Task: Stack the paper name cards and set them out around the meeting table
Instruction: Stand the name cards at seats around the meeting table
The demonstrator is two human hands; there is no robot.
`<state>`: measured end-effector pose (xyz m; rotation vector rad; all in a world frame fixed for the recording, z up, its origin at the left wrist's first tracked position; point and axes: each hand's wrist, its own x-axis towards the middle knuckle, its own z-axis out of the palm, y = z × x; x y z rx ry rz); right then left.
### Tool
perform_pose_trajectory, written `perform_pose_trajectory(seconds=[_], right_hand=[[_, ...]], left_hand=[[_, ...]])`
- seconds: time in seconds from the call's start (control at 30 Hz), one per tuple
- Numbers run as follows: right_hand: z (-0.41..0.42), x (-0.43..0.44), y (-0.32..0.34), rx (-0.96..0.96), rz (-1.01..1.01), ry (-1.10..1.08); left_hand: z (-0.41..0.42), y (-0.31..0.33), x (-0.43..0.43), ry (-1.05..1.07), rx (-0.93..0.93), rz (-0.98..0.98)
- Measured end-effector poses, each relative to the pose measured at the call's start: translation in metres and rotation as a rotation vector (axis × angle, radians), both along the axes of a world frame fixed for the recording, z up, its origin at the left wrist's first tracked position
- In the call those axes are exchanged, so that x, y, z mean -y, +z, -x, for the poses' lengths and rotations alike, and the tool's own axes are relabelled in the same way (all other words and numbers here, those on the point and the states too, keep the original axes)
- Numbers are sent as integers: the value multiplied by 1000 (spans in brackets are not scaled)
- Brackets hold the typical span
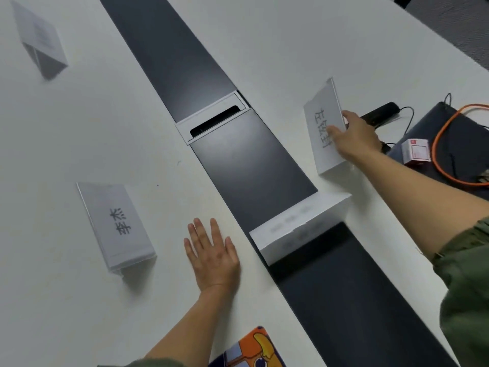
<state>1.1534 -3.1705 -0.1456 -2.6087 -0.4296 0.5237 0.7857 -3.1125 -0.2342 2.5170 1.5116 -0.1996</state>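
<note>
Head view, from the left: a far name card [39,41] stands well away, blurry. A second name card [116,223] sits on the tabletop [66,141], near the left hand [211,255] on its left side, its long side pointing away from the person. That hand lies flat, fingers spread, holding nothing. A folded white card [299,226] lies across the dark strip [169,49]. The right hand [357,136] pinches the third name card [324,128] by its right edge, thumb on the writing. I think it lifts this one next.
</note>
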Motion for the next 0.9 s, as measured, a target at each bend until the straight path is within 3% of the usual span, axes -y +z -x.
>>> perform_pose_trajectory(seconds=[0.27,0.5,0.7,0.9], right_hand=[[58,86,18,25,-7,-79],[142,159,62,12,27,-132],[234,175,111,58,35,-74],[363,174,152,140,6,122]], left_hand=[[2,16,-13,-84,-74,179],[34,103,-12,-185,-79,426],[88,169,25,-316,22,323],[188,239,46,-367,139,165]])
